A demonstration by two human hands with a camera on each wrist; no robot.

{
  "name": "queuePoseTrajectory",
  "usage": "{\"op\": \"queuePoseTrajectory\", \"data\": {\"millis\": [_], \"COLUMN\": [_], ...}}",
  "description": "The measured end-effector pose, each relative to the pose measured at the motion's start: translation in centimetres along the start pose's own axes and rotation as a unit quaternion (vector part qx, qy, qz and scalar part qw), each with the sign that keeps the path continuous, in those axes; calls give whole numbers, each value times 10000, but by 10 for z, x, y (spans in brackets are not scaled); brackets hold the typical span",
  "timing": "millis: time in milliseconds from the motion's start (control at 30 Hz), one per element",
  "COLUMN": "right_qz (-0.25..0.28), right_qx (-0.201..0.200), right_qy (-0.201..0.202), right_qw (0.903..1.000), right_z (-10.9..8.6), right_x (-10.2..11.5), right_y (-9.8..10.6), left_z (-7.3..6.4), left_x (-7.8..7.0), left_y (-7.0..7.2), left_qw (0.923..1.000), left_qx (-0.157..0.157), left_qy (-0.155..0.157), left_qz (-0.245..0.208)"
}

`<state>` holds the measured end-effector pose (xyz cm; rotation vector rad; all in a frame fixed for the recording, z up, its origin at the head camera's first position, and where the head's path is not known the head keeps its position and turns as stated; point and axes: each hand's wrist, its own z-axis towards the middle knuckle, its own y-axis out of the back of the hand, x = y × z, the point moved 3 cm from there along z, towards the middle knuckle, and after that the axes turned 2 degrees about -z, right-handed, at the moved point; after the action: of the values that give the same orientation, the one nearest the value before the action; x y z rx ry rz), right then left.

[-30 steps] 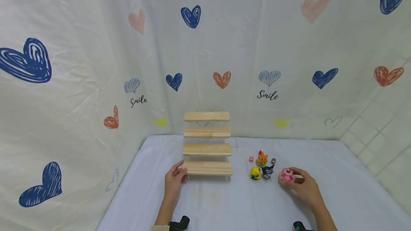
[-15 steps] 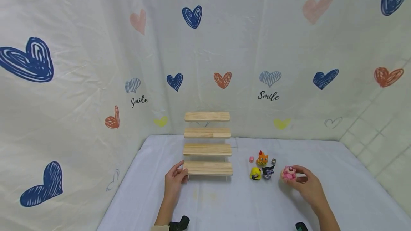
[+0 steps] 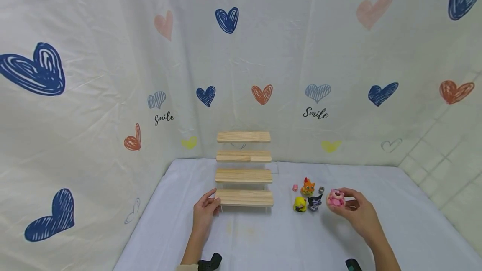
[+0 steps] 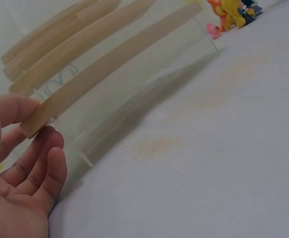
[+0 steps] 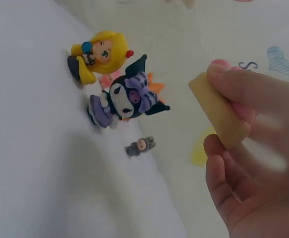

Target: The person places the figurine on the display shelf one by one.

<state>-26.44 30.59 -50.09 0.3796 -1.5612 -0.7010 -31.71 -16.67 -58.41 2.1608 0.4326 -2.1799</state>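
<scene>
My left hand (image 3: 203, 214) pinches the left end of the lowest board of a four-tier wooden display rack (image 3: 244, 198). In the left wrist view the thumb lies on top of that board (image 4: 119, 69) and curled fingers are beneath it. My right hand (image 3: 362, 217) grips a pink bear figurine (image 3: 336, 198) by its pale yellow round base (image 5: 218, 111), above the cloth. Just left of it stand a black-and-purple figurine (image 5: 127, 96), a yellow-haired figurine (image 5: 104, 52), an orange figurine (image 3: 308, 186), a small grey one (image 5: 140, 147) and a tiny pink one (image 3: 295, 187).
A white cloth (image 3: 278, 241) covers the table. Behind and to the left hangs a pale curtain (image 3: 282, 53) printed with hearts. The rack stands on thin clear supports (image 4: 86, 157) near the table's back left.
My right hand has raised the pink bear figurine slightly and turned it a little. The left hand keeps its hold on the rack, and the other figurines stay in place.
</scene>
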Motion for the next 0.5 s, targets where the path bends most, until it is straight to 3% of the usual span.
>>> {"op": "queuePoseTrajectory", "data": {"millis": [500], "right_qz": [194], "right_qx": [98], "right_qy": [807], "right_qw": [9965], "right_z": [0], "right_x": [55], "right_y": [-25], "left_z": [-2], "left_x": [-1], "left_y": [1], "left_qw": [10000], "left_qx": [-1], "left_qy": [-42], "left_qz": [-75]}}
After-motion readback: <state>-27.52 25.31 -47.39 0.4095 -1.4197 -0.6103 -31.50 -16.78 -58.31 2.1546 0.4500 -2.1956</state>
